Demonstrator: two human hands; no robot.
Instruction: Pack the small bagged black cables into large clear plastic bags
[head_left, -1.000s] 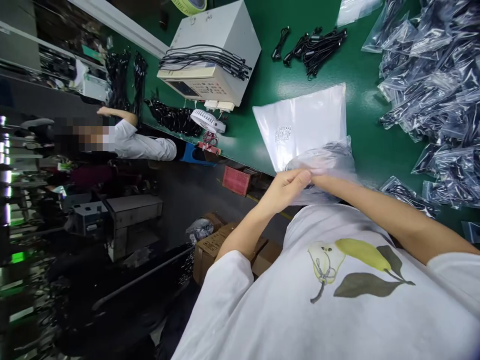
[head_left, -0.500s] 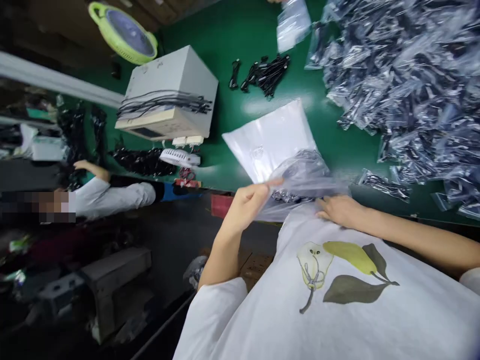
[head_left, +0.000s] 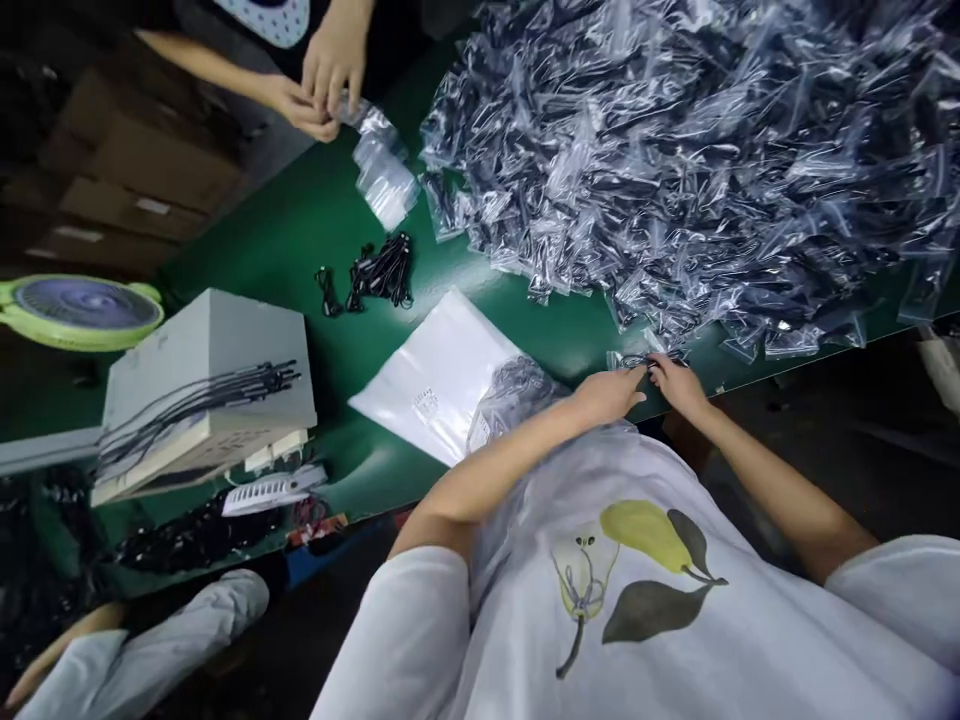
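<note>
At the table's front edge my left hand point(head_left: 609, 396) and my right hand point(head_left: 677, 387) have come together. Between their fingertips is a small clear bag with a dark cable point(head_left: 634, 360), and both hands pinch it; my fingers cover part of it. Under my left forearm lies a large clear plastic bag point(head_left: 517, 395) with bagged cables in it, partly hidden by the arm. A white printed plastic sheet or bag point(head_left: 439, 370) lies flat beside it. Just beyond my hands rises a big heap of bagged cables point(head_left: 660, 180).
Loose black cables point(head_left: 382, 270) lie on the green table point(head_left: 337, 360). Across it, another person's hands point(head_left: 330, 85) hold small clear bags point(head_left: 386, 180). To the left stand a beige machine point(head_left: 210, 390), a power strip point(head_left: 274, 490) and a green fan point(head_left: 82, 312). A co-worker's sleeve point(head_left: 172, 640) shows lower left.
My view has swung to the right. Both hands have left the large clear bag's mouth and now meet on one bagged cable at the table edge.
</note>
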